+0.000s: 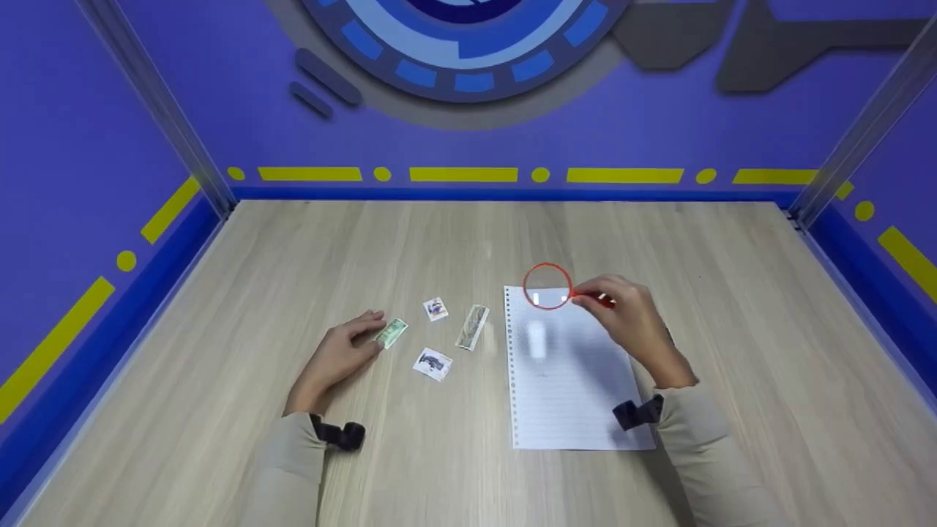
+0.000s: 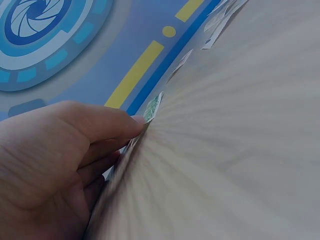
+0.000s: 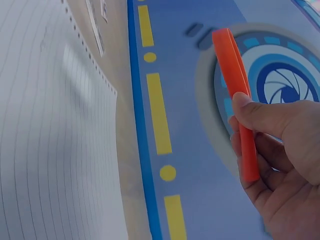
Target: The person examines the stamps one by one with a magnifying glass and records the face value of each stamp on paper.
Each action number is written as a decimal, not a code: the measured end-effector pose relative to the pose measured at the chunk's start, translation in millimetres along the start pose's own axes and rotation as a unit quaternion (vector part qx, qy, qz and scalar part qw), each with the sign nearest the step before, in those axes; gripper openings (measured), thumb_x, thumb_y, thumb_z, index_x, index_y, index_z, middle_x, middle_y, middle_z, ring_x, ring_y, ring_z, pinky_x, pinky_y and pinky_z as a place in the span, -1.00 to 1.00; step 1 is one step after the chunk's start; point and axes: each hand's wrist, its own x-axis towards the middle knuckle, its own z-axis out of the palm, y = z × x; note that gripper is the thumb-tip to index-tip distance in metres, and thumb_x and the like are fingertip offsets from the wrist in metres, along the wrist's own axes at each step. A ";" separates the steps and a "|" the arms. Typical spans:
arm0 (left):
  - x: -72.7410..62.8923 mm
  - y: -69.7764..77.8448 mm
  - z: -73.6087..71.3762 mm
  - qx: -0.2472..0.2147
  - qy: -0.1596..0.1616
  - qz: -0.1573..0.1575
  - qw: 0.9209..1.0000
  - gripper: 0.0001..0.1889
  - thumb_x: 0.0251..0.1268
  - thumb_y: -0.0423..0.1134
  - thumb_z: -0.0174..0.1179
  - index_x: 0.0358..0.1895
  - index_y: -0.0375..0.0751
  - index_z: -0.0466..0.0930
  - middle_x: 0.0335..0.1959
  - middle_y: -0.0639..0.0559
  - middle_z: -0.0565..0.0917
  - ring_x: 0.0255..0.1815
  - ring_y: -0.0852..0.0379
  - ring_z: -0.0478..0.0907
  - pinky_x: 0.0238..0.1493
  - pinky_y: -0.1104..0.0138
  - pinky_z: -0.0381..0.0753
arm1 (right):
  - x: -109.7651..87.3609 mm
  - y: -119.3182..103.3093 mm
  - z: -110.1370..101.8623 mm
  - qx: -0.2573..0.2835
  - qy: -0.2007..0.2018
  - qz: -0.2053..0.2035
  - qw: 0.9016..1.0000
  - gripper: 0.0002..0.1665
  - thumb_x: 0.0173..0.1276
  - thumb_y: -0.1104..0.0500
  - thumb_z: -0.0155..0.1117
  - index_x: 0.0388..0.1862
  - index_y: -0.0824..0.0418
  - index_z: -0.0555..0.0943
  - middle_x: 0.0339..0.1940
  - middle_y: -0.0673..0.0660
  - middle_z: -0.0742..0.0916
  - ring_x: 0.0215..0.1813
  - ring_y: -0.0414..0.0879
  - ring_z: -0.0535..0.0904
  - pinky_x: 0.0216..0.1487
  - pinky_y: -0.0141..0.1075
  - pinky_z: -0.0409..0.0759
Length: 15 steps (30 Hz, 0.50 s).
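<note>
My right hand (image 1: 626,311) holds a red magnifying glass (image 1: 547,287) by its handle, lens raised over the top of a lined loose-leaf sheet (image 1: 571,410). In the right wrist view, the thumb presses the red handle (image 3: 248,155) against the curled fingers, and the rim is seen edge-on. On the table, my left hand (image 1: 340,353) rests with its thumb touching a small green stamp (image 1: 393,332). Its fingers are loosely bent around the stamp's left side. In the left wrist view, the thumb tip covers one corner of the green stamp (image 2: 152,108).
Right of the green stamp lie a small colourful stamp (image 1: 435,309), a stamp with a dark picture (image 1: 432,364) and a long narrow stamp (image 1: 473,327). Blue panels with yellow marks (image 1: 463,174) enclose the wooden table (image 1: 351,241) at the back and sides.
</note>
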 end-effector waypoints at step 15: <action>-0.4 -1.7 -0.8 -0.009 -0.004 0.012 1.000 -0.58 0.27 -0.39 0.17 0.21 -0.34 0.51 0.37 -0.15 0.42 0.49 -0.09 0.20 0.52 0.06 0.14 | -28.4 41.7 -51.3 -0.063 0.043 0.089 0.993 -0.82 0.10 0.33 0.44 -0.27 0.34 0.73 -0.37 0.19 0.77 -0.36 -0.55 0.47 -0.32 -0.81 0.39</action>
